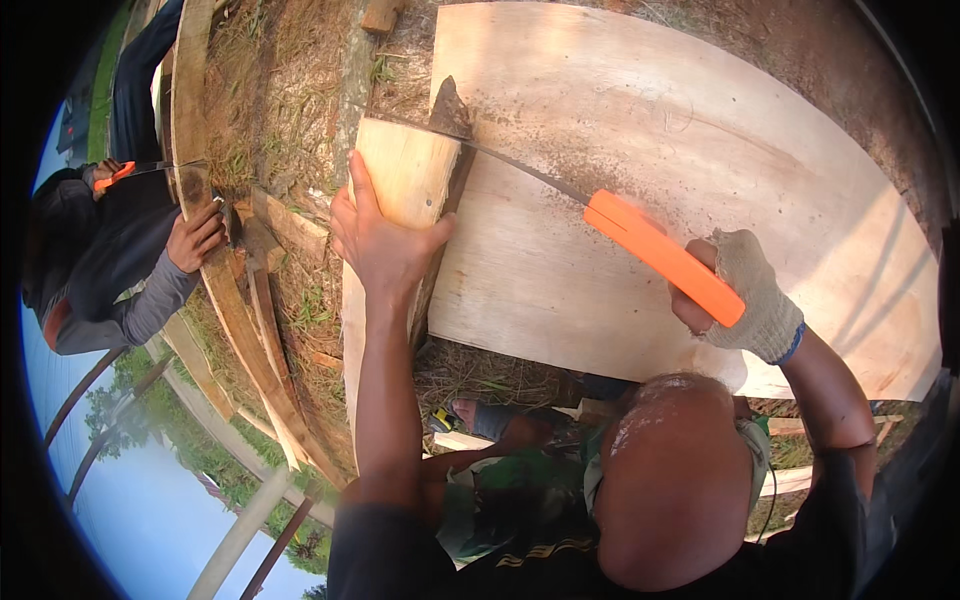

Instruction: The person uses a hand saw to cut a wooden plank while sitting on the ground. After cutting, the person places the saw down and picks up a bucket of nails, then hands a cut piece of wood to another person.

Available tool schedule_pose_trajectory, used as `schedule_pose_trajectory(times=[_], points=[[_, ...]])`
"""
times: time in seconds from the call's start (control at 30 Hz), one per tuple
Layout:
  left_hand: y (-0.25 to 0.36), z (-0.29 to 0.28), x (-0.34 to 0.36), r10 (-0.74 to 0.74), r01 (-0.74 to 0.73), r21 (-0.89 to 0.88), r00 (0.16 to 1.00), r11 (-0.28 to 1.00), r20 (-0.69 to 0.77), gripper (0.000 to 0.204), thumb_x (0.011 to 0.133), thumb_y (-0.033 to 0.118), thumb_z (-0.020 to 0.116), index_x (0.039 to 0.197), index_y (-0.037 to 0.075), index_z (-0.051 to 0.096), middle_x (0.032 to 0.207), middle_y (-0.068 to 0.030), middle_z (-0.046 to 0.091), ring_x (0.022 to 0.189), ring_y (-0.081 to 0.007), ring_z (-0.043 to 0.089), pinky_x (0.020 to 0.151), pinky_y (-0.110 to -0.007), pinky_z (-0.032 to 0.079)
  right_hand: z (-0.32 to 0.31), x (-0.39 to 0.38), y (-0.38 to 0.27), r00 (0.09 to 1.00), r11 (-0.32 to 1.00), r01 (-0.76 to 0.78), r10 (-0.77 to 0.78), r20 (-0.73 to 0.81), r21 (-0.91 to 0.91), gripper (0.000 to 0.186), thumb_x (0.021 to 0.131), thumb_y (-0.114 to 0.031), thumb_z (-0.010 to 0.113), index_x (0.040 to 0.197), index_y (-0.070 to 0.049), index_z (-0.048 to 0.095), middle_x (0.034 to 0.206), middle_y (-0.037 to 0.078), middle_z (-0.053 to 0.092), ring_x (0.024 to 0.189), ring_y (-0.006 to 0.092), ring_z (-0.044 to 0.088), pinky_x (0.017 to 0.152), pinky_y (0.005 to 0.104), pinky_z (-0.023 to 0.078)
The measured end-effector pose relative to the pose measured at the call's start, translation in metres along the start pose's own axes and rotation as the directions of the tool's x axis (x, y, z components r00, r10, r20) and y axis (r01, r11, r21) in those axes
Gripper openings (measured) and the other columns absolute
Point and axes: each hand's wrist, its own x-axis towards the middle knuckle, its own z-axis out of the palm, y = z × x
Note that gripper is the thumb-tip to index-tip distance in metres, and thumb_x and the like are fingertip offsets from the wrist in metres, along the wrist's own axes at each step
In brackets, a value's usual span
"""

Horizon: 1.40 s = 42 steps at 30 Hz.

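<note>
My right hand [735,290], in a pale knitted glove, is closed round the orange handle of a handsaw [650,245]. The saw's thin dark blade slants up and left, crossing the end of a pale wooden beam [405,175]. My bare left hand [385,235] grips this beam just below the blade, with the thumb at its right edge and the fingers over its left side. Rough dark bark [450,110] shows along the beam's right side. A broad plywood sheet [560,270], sprinkled with sawdust, lies beneath the saw.
At the left a co-worker in dark clothes steadies a long plank [235,305] with one hand [197,238] and holds another orange-handled saw [120,178]. Loose timber offcuts [285,215] lie on grassy ground between us. A bent bare knee seems to show at the bottom.
</note>
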Motion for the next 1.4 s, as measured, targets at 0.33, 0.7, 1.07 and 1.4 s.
schedule_pose_trajectory(times=[0.33, 0.7, 1.07, 1.4], points=[[-0.001, -0.004, -0.002, 0.013, -0.014, 0.035, 0.999, 0.999, 0.032, 0.134, 0.058, 0.035, 0.096, 0.17, 0.015, 0.026, 0.141, -0.0217, 0.044, 0.131, -0.0399, 0.048, 0.112, -0.051, 0.042, -0.001, 0.013, -0.013, 0.992, 0.955, -0.118, 0.102, 0.074, 0.274, 0.011, 0.072, -0.007, 0.07, 0.077, -0.007, 0.059, 0.058, 0.012, 0.048, 0.049, 0.0275, 0.046, 0.052, 0.0371, 0.042], [-0.005, 0.002, -0.002, 0.048, -0.048, 0.028, 0.999, 0.998, 0.008, 0.132, 0.059, 0.032, 0.095, 0.17, 0.012, 0.026, 0.142, -0.023, 0.043, 0.129, -0.0407, 0.051, 0.111, -0.049, 0.044, 0.003, 0.028, -0.015, 0.989, 0.985, -0.136, 0.129, 0.072, 0.109, 0.019, 0.081, -0.022, 0.076, 0.085, -0.005, 0.07, 0.069, 0.015, 0.064, 0.064, 0.0365, 0.064, 0.063, 0.0432, 0.052], [-0.001, 0.002, -0.004, 0.011, -0.011, 0.003, 1.0, 1.0, -0.003, 0.133, 0.058, 0.035, 0.094, 0.169, 0.011, 0.027, 0.143, -0.0231, 0.044, 0.131, -0.0409, 0.05, 0.112, -0.051, 0.043, 0.015, 0.049, -0.011, 0.994, 0.98, -0.107, 0.099, 0.053, 0.17, 0.014, 0.079, -0.021, 0.075, 0.085, -0.009, 0.07, 0.063, 0.014, 0.061, 0.06, 0.0379, 0.063, 0.059, 0.0437, 0.051], [0.008, 0.005, -0.003, 0.022, -0.023, 0.007, 1.0, 1.0, 0.009, 0.133, 0.059, 0.032, 0.094, 0.17, 0.009, 0.024, 0.145, -0.0234, 0.041, 0.135, -0.0397, 0.046, 0.114, -0.051, 0.039, 0.03, 0.057, -0.009, 0.994, 0.967, -0.107, 0.112, -0.008, 0.232, 0.016, 0.082, -0.022, 0.074, 0.086, -0.007, 0.071, 0.067, 0.016, 0.062, 0.064, 0.0379, 0.063, 0.064, 0.0427, 0.053]])
